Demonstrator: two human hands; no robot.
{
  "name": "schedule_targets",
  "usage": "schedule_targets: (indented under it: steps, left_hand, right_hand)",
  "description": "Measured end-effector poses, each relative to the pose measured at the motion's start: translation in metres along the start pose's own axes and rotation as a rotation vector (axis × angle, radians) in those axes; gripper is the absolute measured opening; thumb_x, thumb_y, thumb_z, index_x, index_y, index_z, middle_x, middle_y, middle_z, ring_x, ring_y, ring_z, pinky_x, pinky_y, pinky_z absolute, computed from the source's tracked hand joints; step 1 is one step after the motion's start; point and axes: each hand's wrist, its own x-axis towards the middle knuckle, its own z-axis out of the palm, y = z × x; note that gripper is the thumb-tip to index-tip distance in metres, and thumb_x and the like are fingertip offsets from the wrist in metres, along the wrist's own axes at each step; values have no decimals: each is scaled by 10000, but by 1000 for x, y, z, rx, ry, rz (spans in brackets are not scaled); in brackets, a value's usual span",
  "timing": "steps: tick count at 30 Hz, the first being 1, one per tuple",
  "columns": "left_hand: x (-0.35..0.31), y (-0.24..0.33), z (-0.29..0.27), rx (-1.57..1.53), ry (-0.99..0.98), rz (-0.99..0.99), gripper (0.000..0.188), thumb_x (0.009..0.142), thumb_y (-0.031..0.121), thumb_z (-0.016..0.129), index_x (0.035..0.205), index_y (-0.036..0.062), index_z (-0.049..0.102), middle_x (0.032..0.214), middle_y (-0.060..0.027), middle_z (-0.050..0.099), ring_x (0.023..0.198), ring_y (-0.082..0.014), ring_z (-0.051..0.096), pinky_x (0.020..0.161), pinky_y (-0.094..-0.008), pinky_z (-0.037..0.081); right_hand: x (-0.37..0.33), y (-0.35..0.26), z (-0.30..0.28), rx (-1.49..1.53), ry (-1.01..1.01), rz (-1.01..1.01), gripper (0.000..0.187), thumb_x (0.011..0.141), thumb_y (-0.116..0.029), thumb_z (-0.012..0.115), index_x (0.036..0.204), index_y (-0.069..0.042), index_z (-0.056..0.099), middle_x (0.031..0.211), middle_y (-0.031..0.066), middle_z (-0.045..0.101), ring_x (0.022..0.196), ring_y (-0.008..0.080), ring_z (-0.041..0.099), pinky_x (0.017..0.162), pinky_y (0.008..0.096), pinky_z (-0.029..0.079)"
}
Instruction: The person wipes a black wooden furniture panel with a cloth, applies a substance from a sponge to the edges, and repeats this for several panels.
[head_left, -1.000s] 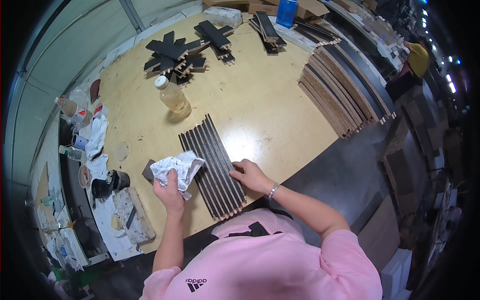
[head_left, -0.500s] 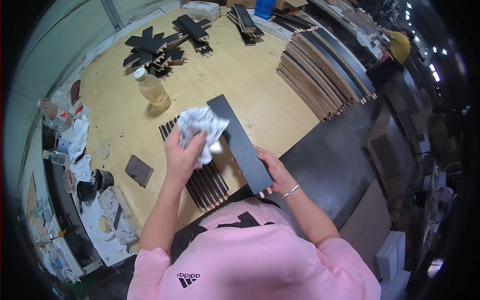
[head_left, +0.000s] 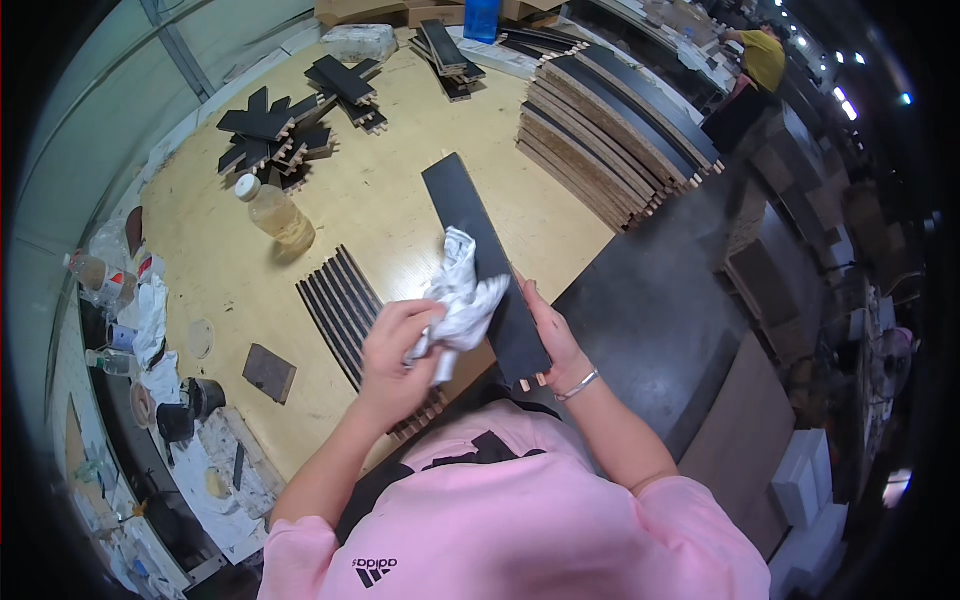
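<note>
Cloth bunched in my left hand, my right hand grasps a dark board, likely stiff and light, best held by its long edges.

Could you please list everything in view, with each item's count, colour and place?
Table: one, pale yellow, centre
Held panel: one, black, right grip
Cloth: one, white, left grip
Panels on edge: several, dark, left of held panel
Flat block: one, dark brown, table's left side
Capped bottle: one, yellowish, mid-left table
Loose pieces: many, black, table's far side
Tall stack: one, brown and black, table's right
Container: one, blue, far edge
Cardboard: several, brown, far edge
Pots: two, black, left edge
Small bottles: two, clear, far left
Co-worker: one, yellow top, upper right
Blocks: at least two, white, lower right
Bracelet: one, silver, right wrist
Left grip, right grip: two, bare, centre
</note>
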Motion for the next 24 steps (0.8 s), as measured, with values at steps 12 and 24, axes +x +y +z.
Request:
schedule_targets:
  steps: [12, 24]
  left_hand:
    - [26, -10, 23, 249, 88, 320, 377, 672, -12, 648, 1034, 83, 684, 986, -126, 634, 895, -333, 609, 794, -428, 497]
    - [33, 24, 2, 106, -27, 217, 299, 657, 34, 646, 953, 69, 674, 1136, -112, 627, 1109, -288, 577, 985, -435, 435]
  right_hand:
    - [4, 17, 18, 87, 20, 316, 473, 1054, -422, 316, 1437, -153, 386, 1093, 117, 628, 821, 185, 641, 739, 309, 565]
    - [22, 12, 4, 219, -19, 134, 411, 1028, -394, 428, 1278, -86, 535, 1123, 56, 653, 963, 180, 670, 827, 315, 568]
